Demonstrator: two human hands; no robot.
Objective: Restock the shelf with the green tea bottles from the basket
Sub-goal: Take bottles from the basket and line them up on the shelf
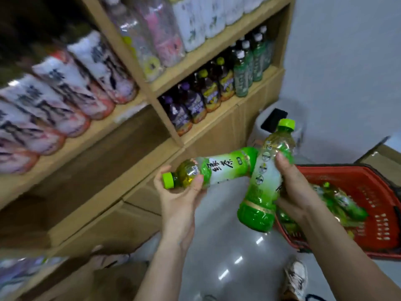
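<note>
Purple-capped bottles (180, 114) stand beside yellow-capped bottles (211, 92) — a sneaker (296, 276) on glossy floor (227, 246).

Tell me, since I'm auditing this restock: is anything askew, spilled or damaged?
Nothing spilled or damaged. The left hand holds a green tea bottle sideways, its base beside the tilted bottle in the right hand.

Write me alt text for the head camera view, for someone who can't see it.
The left hand grips a green-capped plastic green tea bottle lying sideways; the right hand grips a second green tea bottle tilted cap-up. A red plastic basket at right holds more green bottles, and a wooden shelf of drinks stands at left.
</note>
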